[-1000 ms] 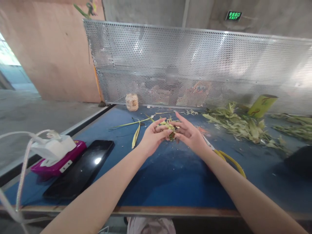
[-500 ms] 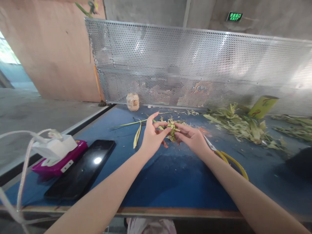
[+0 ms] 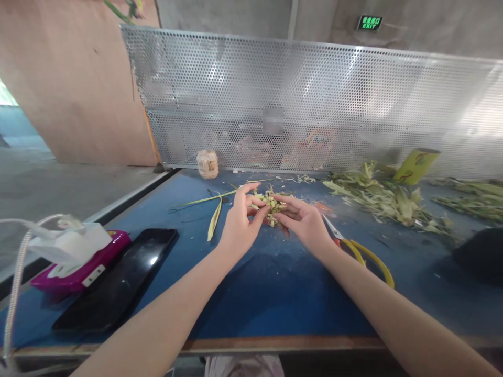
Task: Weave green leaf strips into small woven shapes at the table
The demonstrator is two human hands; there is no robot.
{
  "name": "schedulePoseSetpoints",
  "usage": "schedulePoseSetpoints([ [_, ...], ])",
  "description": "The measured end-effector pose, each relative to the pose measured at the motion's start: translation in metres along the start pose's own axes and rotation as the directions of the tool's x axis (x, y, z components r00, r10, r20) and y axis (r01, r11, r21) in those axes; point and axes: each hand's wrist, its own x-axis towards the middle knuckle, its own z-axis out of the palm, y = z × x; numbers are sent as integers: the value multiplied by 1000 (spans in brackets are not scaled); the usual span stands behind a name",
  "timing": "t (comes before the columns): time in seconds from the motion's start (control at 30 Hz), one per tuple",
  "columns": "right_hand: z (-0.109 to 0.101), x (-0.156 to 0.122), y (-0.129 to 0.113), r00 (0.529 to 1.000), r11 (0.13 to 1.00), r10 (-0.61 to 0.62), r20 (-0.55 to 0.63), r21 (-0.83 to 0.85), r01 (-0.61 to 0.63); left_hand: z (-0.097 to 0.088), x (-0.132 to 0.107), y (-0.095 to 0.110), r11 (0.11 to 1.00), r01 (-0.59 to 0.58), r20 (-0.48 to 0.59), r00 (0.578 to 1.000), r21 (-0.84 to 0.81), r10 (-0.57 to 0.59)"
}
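Both my hands meet above the middle of the blue table (image 3: pixel 275 293). Between them is a small woven bundle of green and yellow leaf strips (image 3: pixel 272 202). My left hand (image 3: pixel 239 222) pinches the bundle's left side with thumb and fingers curled round it. My right hand (image 3: pixel 302 220) cups it from the right and below, fingers pressed against the strips. Loose ends of the strips stick out on top.
Yellow-handled scissors (image 3: pixel 359 250) lie just right of my right wrist. A pile of cut leaves (image 3: pixel 377 199) and a green tube (image 3: pixel 415 166) lie at the back right. A black phone (image 3: pixel 118 280), a magenta box with a white charger (image 3: pixel 73 251), long leaf blades (image 3: pixel 214 220) and a small jar (image 3: pixel 207 164) are at the left. A perforated metal screen (image 3: pixel 314 104) closes the back.
My right hand's fingers, spread a second ago, have closed in under the bundle. My left fingers have shifted their pinch on it. The view has swung slightly to the right.
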Motion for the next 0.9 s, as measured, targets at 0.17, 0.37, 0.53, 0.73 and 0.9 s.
schedulePoseSetpoints([
  [0.17, 1, -2, -6, 1000, 1000, 1, -12, 4, -1, -3, -2, 2, 983, -80, -40, 995, 166, 88],
  [0.37, 1, -3, -5, 1000, 1000, 4, 4, -16, -4, -5, -5, 5, 948, -121, -69, 987, 294, 147],
  [0.53, -1, -2, -3, 999, 998, 2, 37, -62, 0, -8, -5, 5, 910, -124, -28, 989, 395, 147],
  [0.73, -2, -2, -3, 999, 997, 14, 34, -72, -12, -6, -5, 5, 942, -81, -22, 995, 325, 93],
  [0.9, -2, 1, -5, 1000, 999, 20, -20, -37, -21, -2, -1, 6, 998, 50, -54, 997, 48, -47],
])
